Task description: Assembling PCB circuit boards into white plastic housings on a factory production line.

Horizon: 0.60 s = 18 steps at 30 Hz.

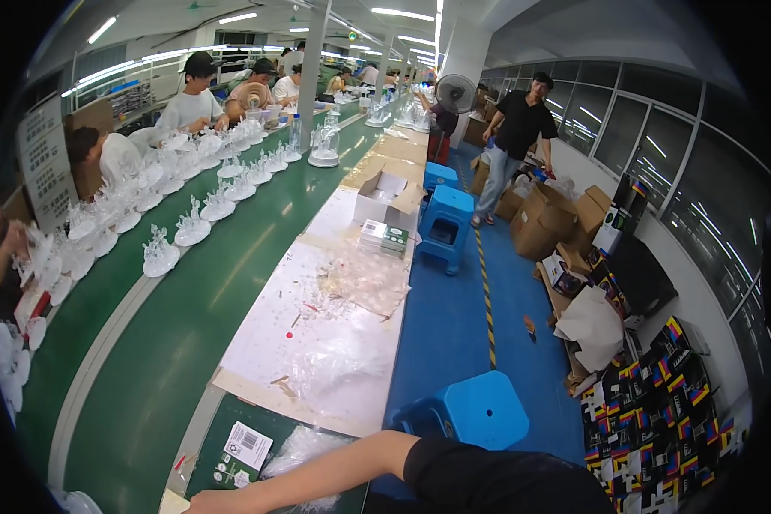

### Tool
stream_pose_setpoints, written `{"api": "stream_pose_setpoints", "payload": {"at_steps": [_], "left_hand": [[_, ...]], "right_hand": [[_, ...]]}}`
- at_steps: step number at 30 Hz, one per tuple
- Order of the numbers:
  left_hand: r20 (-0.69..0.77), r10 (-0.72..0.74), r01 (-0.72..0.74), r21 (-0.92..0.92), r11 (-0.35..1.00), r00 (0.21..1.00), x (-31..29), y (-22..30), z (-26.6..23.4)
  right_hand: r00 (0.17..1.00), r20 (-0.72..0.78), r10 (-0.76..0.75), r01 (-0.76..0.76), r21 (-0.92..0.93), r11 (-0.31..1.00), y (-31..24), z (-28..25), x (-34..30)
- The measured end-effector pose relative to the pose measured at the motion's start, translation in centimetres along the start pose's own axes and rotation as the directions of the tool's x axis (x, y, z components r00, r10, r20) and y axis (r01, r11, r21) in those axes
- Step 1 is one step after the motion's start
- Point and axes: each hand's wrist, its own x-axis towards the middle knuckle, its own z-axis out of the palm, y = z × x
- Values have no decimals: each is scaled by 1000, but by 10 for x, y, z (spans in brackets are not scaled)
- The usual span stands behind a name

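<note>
My right arm, in a black short sleeve, reaches in from the lower right. Only part of my right hand (207, 503) shows at the bottom edge; its fingers are cut off, so what it holds cannot be made out. A cream-coloured flat piece (173, 503) lies beside it. Just past the hand is a dark green printed surface, apparently a box (217, 428), bearing a white barcode label (248, 445). Crumpled clear plastic (304, 451) lies next to the label, partly behind my forearm. My left hand is out of view.
A white-topped table (317, 300) carries scraps, plastic film (334, 364) and an open carton (385, 197). Left runs a green conveyor (188, 300) with clear plastic ornaments (193, 224); people sit beyond it. Blue stools (484, 407), cartons (544, 221) and a standing person (522, 120) are right.
</note>
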Motion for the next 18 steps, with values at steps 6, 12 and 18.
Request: {"api": "stream_pose_setpoints", "payload": {"at_steps": [6,12,18], "left_hand": [[168,972,-928,-309,209,163,60,-40,-12],[31,36,-37,19,999,999,-3,16,-1],[8,54,-53,-30,998,999,-2,12,1]], "right_hand": [[1000,30,-9,9,-5,1000,0,3,5],[999,8,33,-32,-22,999,5,3,1],[998,48,47,-45,-52,998,8,6,3]]}}
